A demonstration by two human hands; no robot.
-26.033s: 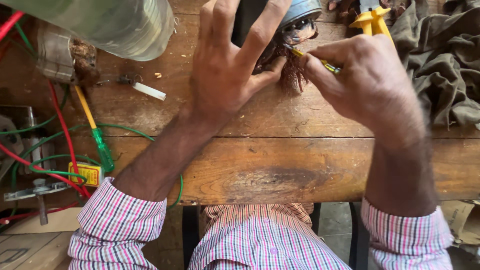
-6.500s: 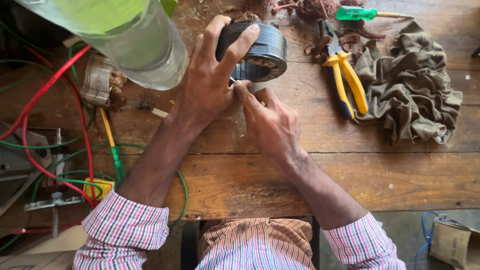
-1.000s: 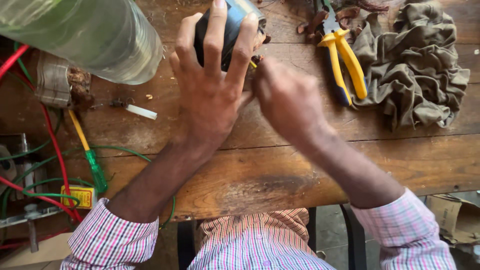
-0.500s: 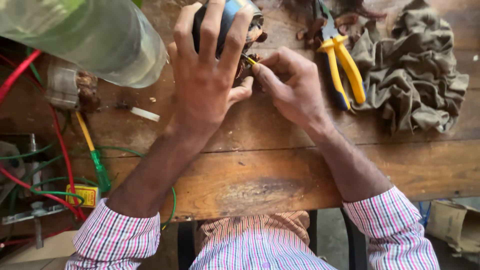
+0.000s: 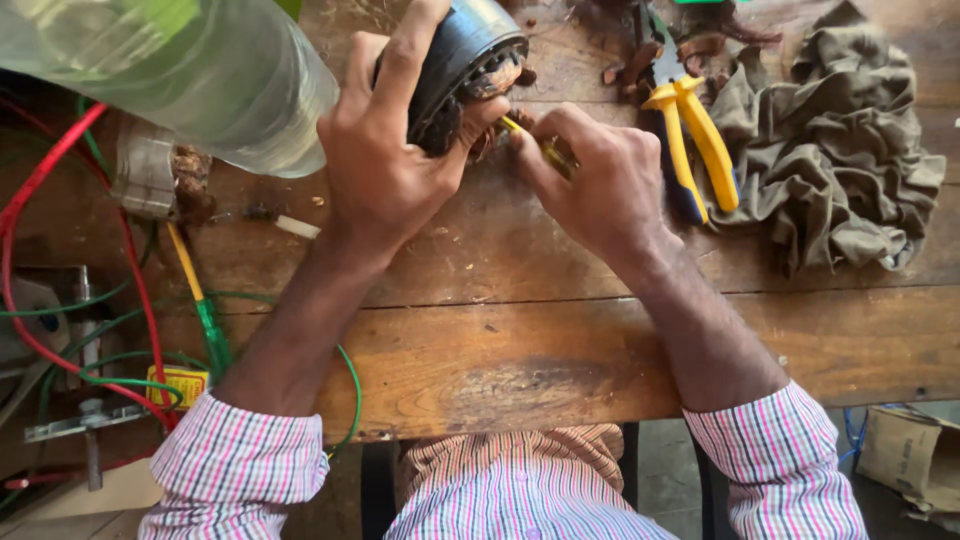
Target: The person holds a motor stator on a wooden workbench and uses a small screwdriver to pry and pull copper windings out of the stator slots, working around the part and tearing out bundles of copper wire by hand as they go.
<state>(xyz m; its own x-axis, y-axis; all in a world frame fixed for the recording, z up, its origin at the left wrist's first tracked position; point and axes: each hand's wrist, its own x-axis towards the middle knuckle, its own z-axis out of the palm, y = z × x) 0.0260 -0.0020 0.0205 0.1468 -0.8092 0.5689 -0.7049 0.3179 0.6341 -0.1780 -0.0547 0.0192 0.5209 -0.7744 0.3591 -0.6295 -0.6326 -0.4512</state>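
My left hand (image 5: 385, 160) grips a dark round motor stator (image 5: 462, 48) tilted on the wooden workbench (image 5: 520, 340); copper windings show at its open end. My right hand (image 5: 598, 180) is closed around a thin yellow-handled tool (image 5: 530, 140) whose tip touches the windings at the stator's lower edge. Both hands sit close together at the bench's far middle.
Yellow-handled pliers (image 5: 690, 140) lie right of my right hand, next to a crumpled olive rag (image 5: 840, 160). A clear plastic bottle (image 5: 190, 75) looms at the top left. Red and green wires (image 5: 120, 330), a metal part (image 5: 150, 180) and a cardboard box (image 5: 915, 460) fill the edges.
The stator has tilted more toward me in my left hand. My right hand has stayed at the windings with the yellow tool, shifting slightly lower and right.
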